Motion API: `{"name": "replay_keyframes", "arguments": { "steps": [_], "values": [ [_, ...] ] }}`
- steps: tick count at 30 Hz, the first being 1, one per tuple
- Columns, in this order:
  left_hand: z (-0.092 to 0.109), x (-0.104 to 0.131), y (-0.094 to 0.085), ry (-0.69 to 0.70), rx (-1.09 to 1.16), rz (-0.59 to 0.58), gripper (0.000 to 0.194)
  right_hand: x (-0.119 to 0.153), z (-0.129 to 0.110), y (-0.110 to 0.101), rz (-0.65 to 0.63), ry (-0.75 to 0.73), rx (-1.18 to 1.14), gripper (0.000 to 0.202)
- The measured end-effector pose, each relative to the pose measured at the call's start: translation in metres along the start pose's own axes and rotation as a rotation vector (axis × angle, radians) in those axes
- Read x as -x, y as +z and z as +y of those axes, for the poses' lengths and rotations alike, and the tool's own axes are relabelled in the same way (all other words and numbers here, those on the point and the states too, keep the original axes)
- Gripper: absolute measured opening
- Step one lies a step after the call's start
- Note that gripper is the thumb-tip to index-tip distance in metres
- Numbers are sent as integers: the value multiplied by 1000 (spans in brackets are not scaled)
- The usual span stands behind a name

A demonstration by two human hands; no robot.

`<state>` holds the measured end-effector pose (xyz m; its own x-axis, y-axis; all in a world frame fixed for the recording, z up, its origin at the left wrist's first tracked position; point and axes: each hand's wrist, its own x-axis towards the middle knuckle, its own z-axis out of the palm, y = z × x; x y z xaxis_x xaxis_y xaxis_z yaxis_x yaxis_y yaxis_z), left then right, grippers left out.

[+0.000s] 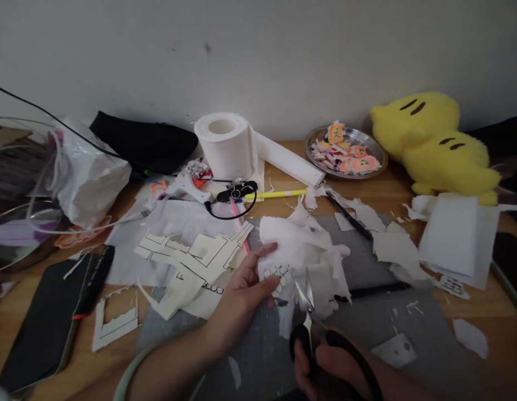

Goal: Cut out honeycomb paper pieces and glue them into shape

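Parted scissors (311,312) against paper (292,239)

We note the left hand (248,281) pinching the paper between thumb and fingers, above the mat (262,362), toward its far edge. Right hand (333,362): fingers closed through the scissors' loops, tips beside the drawn circles (277,275). Along the desk's (87,365) far edge we log roll (225,156), bowl (342,176) of cutouts (361,162), yellow plush (446,161); phone (37,328) at the near left corner.

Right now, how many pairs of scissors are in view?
1: the scissors in the right hand, blades at the white sheet that the left hand holds. Others may be hidden.
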<state>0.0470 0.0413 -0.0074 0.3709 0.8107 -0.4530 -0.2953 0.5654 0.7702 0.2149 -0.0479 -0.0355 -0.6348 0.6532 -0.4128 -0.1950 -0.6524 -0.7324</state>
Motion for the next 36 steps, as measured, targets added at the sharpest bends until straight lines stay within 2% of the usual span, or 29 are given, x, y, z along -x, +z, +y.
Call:
{"name": "replay_keyframes", "arguments": {
  "steps": [3, 7, 10, 12, 16, 18, 25, 33, 36],
  "values": [
    [0, -1, 0, 31, -32, 37, 49, 1, -2, 1, -11, -45, 6, 56],
    [1, 1, 3, 51, -54, 33, 50, 6, -20, 5, -9, -15, 73, 53],
    [2, 3, 4, 40, -78, 3, 49, 8, -32, 9, 23, -116, 164, 48],
    [1, 5, 4, 13, -91, -70, 48, 7, -36, 11, 148, -229, 189, 41],
    [-3, 7, 2, -50, -124, -290, 41, -2, -34, 17, 622, -347, 257, 22],
    [-4, 7, 1, -68, -154, -342, 37, -5, -31, 18, 733, -387, 281, 17],
    [-6, 5, -3, -99, -42, -434, 37, -8, -17, 9, 756, -401, 214, 17],
    [-9, 3, 1, -114, 23, -362, 53, -13, -18, 8, 875, -394, 68, 23],
    [-11, 1, 1, -140, 19, -345, 59, -10, -22, 11, 913, -337, 121, 22]
  ]
}}
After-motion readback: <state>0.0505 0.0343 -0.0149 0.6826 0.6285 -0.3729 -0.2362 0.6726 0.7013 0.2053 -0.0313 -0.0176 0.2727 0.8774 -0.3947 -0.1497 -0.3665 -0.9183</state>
